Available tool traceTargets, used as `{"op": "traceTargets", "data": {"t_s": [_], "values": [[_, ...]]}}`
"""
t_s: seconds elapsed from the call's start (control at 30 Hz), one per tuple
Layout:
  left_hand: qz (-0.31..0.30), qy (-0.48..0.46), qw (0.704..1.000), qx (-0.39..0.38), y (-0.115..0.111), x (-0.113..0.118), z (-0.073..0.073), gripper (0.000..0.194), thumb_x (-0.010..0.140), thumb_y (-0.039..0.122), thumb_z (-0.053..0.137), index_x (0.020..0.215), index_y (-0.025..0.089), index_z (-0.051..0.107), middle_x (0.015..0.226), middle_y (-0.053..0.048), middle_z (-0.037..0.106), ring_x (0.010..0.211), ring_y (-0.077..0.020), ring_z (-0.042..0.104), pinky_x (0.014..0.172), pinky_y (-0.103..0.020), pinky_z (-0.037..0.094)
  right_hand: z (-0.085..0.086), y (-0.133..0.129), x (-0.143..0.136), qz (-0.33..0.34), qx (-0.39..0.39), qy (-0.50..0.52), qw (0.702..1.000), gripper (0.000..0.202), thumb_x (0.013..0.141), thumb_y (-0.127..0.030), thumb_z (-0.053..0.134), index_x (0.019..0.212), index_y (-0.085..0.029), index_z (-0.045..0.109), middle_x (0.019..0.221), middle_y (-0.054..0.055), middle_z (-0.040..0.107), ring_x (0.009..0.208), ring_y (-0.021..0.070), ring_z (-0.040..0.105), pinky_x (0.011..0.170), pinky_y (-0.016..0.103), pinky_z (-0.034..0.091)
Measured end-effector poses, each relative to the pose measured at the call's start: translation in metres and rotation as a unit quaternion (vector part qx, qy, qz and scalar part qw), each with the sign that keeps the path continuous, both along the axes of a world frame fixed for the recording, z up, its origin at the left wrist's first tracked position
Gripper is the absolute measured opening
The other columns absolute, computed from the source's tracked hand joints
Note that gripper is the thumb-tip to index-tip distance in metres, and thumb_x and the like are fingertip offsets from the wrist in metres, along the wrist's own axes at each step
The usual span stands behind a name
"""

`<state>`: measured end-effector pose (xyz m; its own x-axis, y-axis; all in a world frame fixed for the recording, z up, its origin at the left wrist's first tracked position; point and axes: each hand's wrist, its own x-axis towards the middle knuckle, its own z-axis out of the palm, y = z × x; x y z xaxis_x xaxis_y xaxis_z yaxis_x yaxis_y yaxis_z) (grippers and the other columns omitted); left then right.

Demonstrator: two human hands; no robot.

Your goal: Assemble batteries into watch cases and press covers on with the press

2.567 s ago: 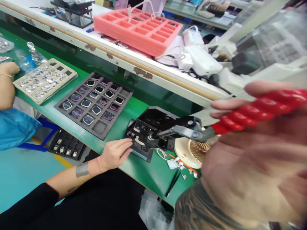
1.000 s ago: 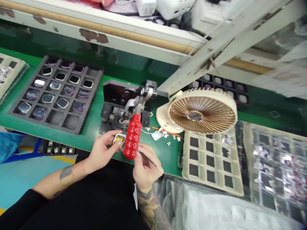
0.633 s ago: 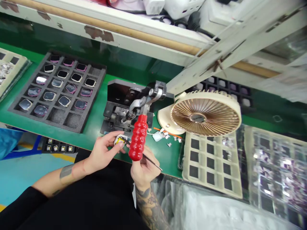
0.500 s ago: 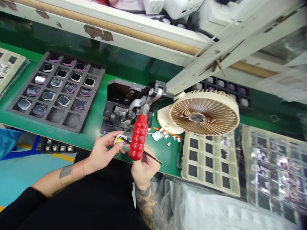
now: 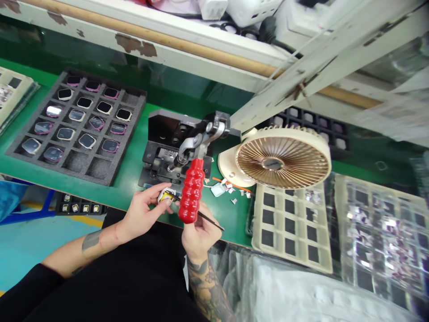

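My left hand (image 5: 144, 210) is closed on a small white watch case (image 5: 166, 195) with a yellow patch inside, held just over the front edge of the bench. In my right hand (image 5: 201, 235) is a slim pair of black tweezers (image 5: 211, 220); its tip reaches into the case. Part of my right hand is hidden by the red handle (image 5: 191, 192) of a black toggle-clamp press (image 5: 167, 154), which stands right behind both hands.
To the left lies a grey foam tray (image 5: 117, 154) with several watch faces. A cream desk fan (image 5: 283, 161) stands right of the press, near small scraps (image 5: 219, 188). Compartment trays (image 5: 291, 241) line the right side. A shelf post (image 5: 295, 67) slants down behind.
Everything shifts slightly left in the view as the camera moves. Both hands keep nearly the same pose, with the tweezers still at the watch case.
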<state>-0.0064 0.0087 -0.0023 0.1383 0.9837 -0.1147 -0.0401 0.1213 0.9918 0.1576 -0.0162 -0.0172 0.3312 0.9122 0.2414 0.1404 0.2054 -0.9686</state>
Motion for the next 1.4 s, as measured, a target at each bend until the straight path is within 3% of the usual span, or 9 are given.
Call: {"op": "traceTargets", "data": {"t_s": [0.2, 0.33, 0.53, 0.73, 0.9, 1.07, 1.17, 1.27, 1.4], "values": [[-0.013, -0.060, 0.998, -0.022, -0.002, 0.002, -0.002, 0.044, 0.100, 0.028, 0.080, 0.140, 0.012, 0.072, 0.093, -0.008, 0.086, 0.074, -0.0206, 0.084, 0.066, -0.027, 0.068, -0.001, -0.004, 0.000, 0.055, -0.086, 0.192, 0.976, 0.018, 0.105, -0.038, 0.075, 0.108, -0.021, 0.081, 0.087, 0.005, 0.082, 0.073, 0.0194, 0.079, 0.069, 0.033, 0.067], [0.015, -0.082, 0.996, -0.037, 0.002, 0.003, -0.003, 0.046, 0.097, 0.032, 0.084, 0.137, 0.012, 0.073, 0.106, -0.012, 0.087, 0.079, -0.0223, 0.084, 0.071, -0.030, 0.069, 0.007, -0.015, 0.005, 0.116, -0.041, 0.134, 0.983, 0.010, 0.102, -0.025, 0.077, 0.110, -0.024, 0.083, 0.098, 0.007, 0.084, 0.083, 0.0220, 0.082, 0.074, 0.036, 0.069], [0.031, -0.106, 0.991, -0.072, 0.005, 0.004, 0.000, 0.050, 0.098, 0.036, 0.084, 0.140, 0.011, 0.070, 0.106, -0.014, 0.086, 0.072, -0.0216, 0.083, 0.064, -0.029, 0.066, 0.004, -0.008, 0.014, -0.044, 0.015, 0.087, 0.995, 0.013, 0.101, -0.024, 0.078, 0.112, -0.024, 0.083, 0.105, 0.008, 0.083, 0.091, 0.0218, 0.082, 0.078, 0.035, 0.070], [0.013, -0.186, 0.974, -0.131, 0.004, 0.008, -0.002, 0.061, 0.095, 0.054, 0.084, 0.137, 0.011, 0.072, 0.105, -0.015, 0.085, 0.071, -0.0220, 0.081, 0.067, -0.033, 0.066, -0.008, -0.008, 0.015, 0.008, -0.050, 0.136, 0.989, 0.013, 0.103, -0.031, 0.075, 0.110, -0.022, 0.080, 0.102, 0.007, 0.083, 0.078, 0.0192, 0.080, 0.070, 0.033, 0.068], [0.053, -0.206, 0.955, -0.205, 0.008, 0.005, -0.012, 0.053, 0.092, 0.046, 0.089, 0.129, 0.012, 0.073, 0.102, -0.014, 0.086, 0.073, -0.0213, 0.081, 0.066, -0.029, 0.063, 0.023, -0.013, 0.054, 0.002, 0.052, 0.124, 0.991, 0.006, 0.104, -0.028, 0.072, 0.105, -0.025, 0.078, 0.085, 0.002, 0.075, 0.068, 0.0172, 0.072, 0.060, 0.032, 0.062], [-0.009, -0.082, 0.992, -0.095, 0.004, -0.003, -0.023, 0.048, 0.095, 0.041, 0.086, 0.133, 0.015, 0.072, 0.108, -0.014, 0.086, 0.078, -0.0226, 0.082, 0.071, -0.032, 0.065, 0.070, -0.016, 0.127, -0.083, 0.096, -0.071, 0.989, 0.005, 0.101, -0.021, 0.073, 0.102, -0.024, 0.077, 0.088, 0.004, 0.075, 0.082, 0.0205, 0.074, 0.062, 0.031, 0.061], [-0.049, -0.020, 0.998, -0.033, 0.001, -0.005, -0.031, 0.035, 0.101, 0.041, 0.078, 0.124, 0.015, 0.076, 0.109, -0.015, 0.086, 0.082, -0.0238, 0.083, 0.074, -0.033, 0.066, 0.089, 0.013, 0.141, -0.031, 0.044, -0.265, 0.963, 0.005, 0.102, -0.021, 0.072, 0.099, -0.023, 0.076, 0.092, 0.004, 0.079, 0.081, 0.0186, 0.075, 0.072, 0.032, 0.062], [-0.075, 0.017, 0.997, 0.008, 0.000, -0.006, -0.038, 0.031, 0.104, 0.042, 0.074, 0.120, 0.016, 0.077, 0.109, -0.014, 0.086, 0.084, -0.0241, 0.084, 0.077, -0.034, 0.067, 0.099, 0.078, 0.125, 0.028, 0.058, -0.366, 0.929, 0.009, 0.104, -0.023, 0.068, 0.098, -0.022, 0.075, 0.088, 0.002, 0.080, 0.073, 0.0154, 0.072, 0.073, 0.030, 0.061], [-0.067, 0.032, 0.997, 0.026, 0.000, -0.008, -0.046, 0.031, 0.105, 0.044, 0.072, 0.118, 0.016, 0.078, 0.110, -0.015, 0.086, 0.085, -0.0244, 0.083, 0.078, -0.034, 0.067, 0.102, 0.145, 0.092, -0.078, 0.176, -0.309, 0.931, 0.014, 0.108, -0.028, 0.064, 0.111, -0.022, 0.077, 0.107, 0.006, 0.082, 0.097, 0.0197, 0.078, 0.091, 0.037, 0.066]]}}
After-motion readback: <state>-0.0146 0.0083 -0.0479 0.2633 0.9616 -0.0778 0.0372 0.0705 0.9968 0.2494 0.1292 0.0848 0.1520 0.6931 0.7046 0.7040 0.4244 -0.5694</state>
